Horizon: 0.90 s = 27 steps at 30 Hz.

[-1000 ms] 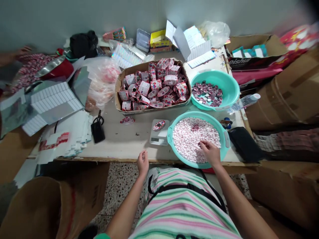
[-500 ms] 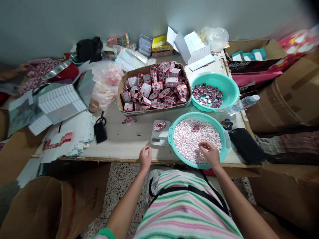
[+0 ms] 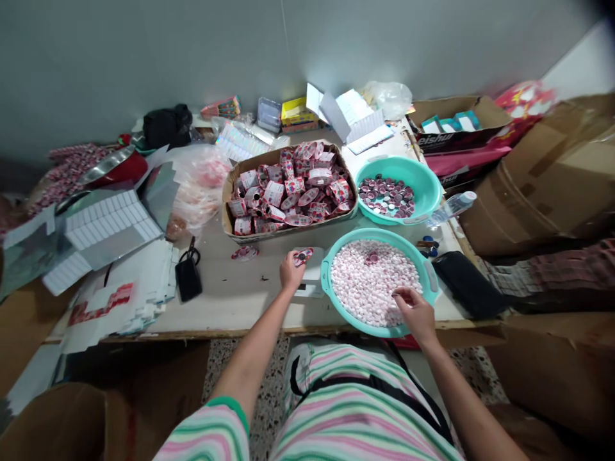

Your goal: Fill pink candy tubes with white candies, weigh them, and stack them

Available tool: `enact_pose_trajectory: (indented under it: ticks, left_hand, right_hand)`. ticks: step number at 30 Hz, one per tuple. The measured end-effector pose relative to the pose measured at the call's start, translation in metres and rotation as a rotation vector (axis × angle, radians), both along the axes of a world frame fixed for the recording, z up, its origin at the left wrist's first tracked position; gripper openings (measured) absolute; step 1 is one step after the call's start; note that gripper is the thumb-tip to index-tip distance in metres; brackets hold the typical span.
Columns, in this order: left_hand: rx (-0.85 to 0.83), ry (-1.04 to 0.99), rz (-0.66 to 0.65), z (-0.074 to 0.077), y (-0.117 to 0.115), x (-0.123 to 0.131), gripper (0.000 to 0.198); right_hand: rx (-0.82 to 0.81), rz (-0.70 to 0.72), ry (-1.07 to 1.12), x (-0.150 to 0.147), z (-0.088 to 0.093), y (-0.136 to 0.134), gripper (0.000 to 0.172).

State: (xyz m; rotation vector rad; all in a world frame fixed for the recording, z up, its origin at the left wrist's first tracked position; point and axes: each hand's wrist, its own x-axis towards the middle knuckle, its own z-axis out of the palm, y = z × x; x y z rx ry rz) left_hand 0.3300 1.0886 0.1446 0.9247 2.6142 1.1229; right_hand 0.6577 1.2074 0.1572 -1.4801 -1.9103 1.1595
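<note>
Wrapper (image 3: 303, 257) is now pinched in my left hand (image 3: 291, 274), so it isn't lying loose on the scale (image 3: 313, 274) anymore. My right hand (image 3: 417, 314) bunches its fingers over white beads (image 3: 361, 286); I can't tell what it holds.

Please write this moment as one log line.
left hand: at packet over scale | right hand: over white pieces in basin | grips: unclear
</note>
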Motion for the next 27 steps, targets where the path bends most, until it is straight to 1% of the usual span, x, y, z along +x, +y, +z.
enact_pose_trajectory:
  ticks: [2,4,6,8,9,11,13,15,17,20,23,27]
  left_hand:
    - [0.040,0.038,-0.008,0.022,-0.006,0.005,0.036]
    - [0.085,0.077,-0.052,0.047,-0.012,0.015,0.040]
    - [0.146,0.133,-0.138,0.070,-0.014,0.028,0.042]
    - [0.191,0.215,-0.262,0.084,-0.011,0.042,0.041]
    - [0.186,0.254,-0.321,0.086,-0.007,0.048,0.040]
    - [0.124,0.302,-0.410,0.085,0.001,0.058,0.038]
    - [0.072,0.320,-0.447,0.081,0.010,0.066,0.038]
    - [0.069,0.330,-0.469,0.080,0.017,0.070,0.042]
    - [0.067,0.344,-0.499,0.083,0.021,0.073,0.046]
    - [0.042,0.370,-0.552,0.087,0.027,0.076,0.047]
    - [0.044,0.394,-0.547,0.085,0.030,0.077,0.046]
    - [0.022,0.378,-0.469,0.077,0.025,0.078,0.043]
  right_hand:
    - [-0.014,-0.039,0.004,0.006,-0.005,-0.001,0.025]
    - [-0.020,-0.074,0.009,0.010,-0.010,-0.003,0.025]
    - [-0.024,-0.098,0.012,0.011,-0.012,-0.004,0.024]
    - [-0.030,-0.107,0.015,0.010,-0.012,-0.004,0.023]
    - [-0.030,-0.108,0.015,0.008,-0.011,-0.003,0.022]
    - [-0.025,-0.107,0.025,0.006,-0.008,-0.002,0.022]
    - [-0.017,-0.093,0.038,0.004,-0.005,0.000,0.021]
    - [-0.004,-0.077,0.043,0.005,-0.004,0.001,0.020]
    - [0.012,-0.067,0.037,0.006,-0.004,0.002,0.019]
    - [0.022,-0.052,0.031,0.008,-0.006,0.003,0.018]
    - [0.036,-0.026,0.025,0.009,-0.007,0.003,0.018]
    - [0.055,0.008,0.008,0.009,-0.009,0.003,0.018]
